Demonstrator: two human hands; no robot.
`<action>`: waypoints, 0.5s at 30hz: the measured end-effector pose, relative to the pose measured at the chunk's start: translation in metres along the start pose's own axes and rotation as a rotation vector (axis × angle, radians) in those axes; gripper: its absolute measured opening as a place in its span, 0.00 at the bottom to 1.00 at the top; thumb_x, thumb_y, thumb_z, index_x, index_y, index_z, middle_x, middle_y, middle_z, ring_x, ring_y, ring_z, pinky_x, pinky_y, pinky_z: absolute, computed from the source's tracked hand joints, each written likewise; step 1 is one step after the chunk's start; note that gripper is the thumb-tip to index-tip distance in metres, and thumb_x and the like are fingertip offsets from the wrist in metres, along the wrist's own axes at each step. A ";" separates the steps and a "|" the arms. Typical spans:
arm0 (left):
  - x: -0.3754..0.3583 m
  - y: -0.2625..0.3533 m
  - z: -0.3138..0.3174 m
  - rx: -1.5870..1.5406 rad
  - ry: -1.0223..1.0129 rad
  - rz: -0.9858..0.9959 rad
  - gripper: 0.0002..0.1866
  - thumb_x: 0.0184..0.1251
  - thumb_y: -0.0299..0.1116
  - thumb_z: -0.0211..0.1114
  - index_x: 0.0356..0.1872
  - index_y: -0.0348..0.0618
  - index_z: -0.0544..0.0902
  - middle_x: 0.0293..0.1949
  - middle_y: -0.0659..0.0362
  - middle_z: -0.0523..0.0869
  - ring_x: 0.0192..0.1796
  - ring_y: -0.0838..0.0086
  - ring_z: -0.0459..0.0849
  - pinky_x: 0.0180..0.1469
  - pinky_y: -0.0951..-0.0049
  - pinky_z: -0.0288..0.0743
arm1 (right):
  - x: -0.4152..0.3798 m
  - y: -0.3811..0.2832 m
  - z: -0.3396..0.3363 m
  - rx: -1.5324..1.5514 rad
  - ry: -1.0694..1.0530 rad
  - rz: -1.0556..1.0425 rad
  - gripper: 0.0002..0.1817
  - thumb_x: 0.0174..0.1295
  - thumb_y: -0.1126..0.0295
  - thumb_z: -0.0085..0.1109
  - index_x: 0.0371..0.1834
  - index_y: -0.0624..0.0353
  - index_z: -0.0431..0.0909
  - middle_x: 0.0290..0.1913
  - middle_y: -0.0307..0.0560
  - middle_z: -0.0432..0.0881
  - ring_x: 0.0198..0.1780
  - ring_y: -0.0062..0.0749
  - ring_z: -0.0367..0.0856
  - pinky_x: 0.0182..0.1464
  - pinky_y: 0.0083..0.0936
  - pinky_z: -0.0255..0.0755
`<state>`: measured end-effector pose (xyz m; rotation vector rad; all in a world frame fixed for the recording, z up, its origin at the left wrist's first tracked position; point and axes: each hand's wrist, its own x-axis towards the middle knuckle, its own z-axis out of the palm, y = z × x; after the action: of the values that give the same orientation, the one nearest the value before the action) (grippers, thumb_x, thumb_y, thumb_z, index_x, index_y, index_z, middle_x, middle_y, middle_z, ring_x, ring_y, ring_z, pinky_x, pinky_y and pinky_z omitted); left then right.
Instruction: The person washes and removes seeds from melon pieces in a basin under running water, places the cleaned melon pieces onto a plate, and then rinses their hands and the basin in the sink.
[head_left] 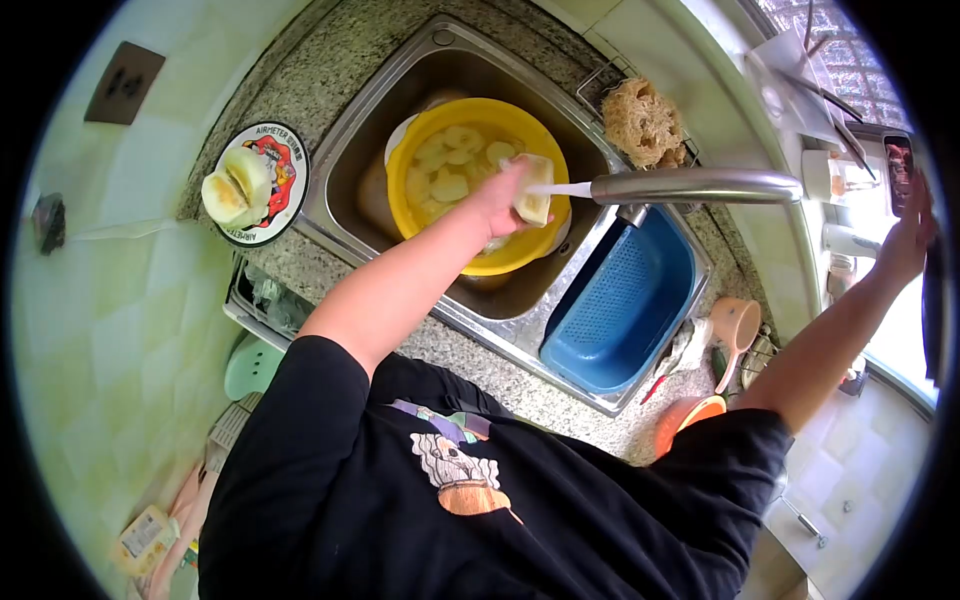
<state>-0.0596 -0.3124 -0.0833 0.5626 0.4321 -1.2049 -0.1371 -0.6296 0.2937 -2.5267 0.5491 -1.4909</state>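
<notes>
My left hand (497,200) is closed around a pale, cut chunk of fruit or vegetable (533,190), over a yellow basin (402,170) in the sink. Water from the metal tap (700,187) runs onto the chunk. Inside the basin, pale slices (450,187) lie in water. At the far right, my right hand (905,240) is raised with its fingers along the side of a phone (899,172) with a lit screen. Its grip is partly hidden.
Left of the steel sink (350,120), pale cut pieces (237,187) sit on a printed plate (262,232). A blue strainer basket (600,340) fills the right bowl. Behind the tap lies a loofah (640,120). A ladle (735,325) and an orange bowl (690,415) stand at right.
</notes>
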 end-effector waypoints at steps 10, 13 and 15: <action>-0.015 0.004 -0.003 0.287 0.084 0.282 0.26 0.65 0.47 0.57 0.57 0.46 0.60 0.46 0.55 0.74 0.45 0.69 0.76 0.43 0.68 0.75 | -0.316 -0.069 0.087 0.619 -0.882 0.832 0.12 0.63 0.67 0.52 0.35 0.65 0.80 0.30 0.43 0.82 0.32 0.22 0.77 0.37 0.18 0.71; -0.027 0.010 -0.025 0.161 0.060 0.258 0.25 0.67 0.48 0.54 0.58 0.49 0.60 0.47 0.57 0.74 0.46 0.70 0.76 0.46 0.68 0.75 | -0.329 -0.041 0.137 0.634 -0.805 0.767 0.12 0.63 0.69 0.51 0.41 0.67 0.77 0.35 0.47 0.82 0.36 0.25 0.78 0.40 0.20 0.71; -0.042 0.015 -0.033 0.190 0.004 0.319 0.25 0.67 0.50 0.53 0.59 0.50 0.60 0.48 0.58 0.73 0.49 0.71 0.75 0.48 0.68 0.74 | -0.334 -0.038 0.159 0.570 -0.738 0.607 0.12 0.61 0.69 0.53 0.44 0.66 0.76 0.37 0.48 0.81 0.39 0.27 0.78 0.43 0.21 0.71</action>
<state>-0.0590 -0.2572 -0.0820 0.7674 0.2209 -0.9421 -0.1360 -0.4731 -0.0438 -1.9742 0.5716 -0.3732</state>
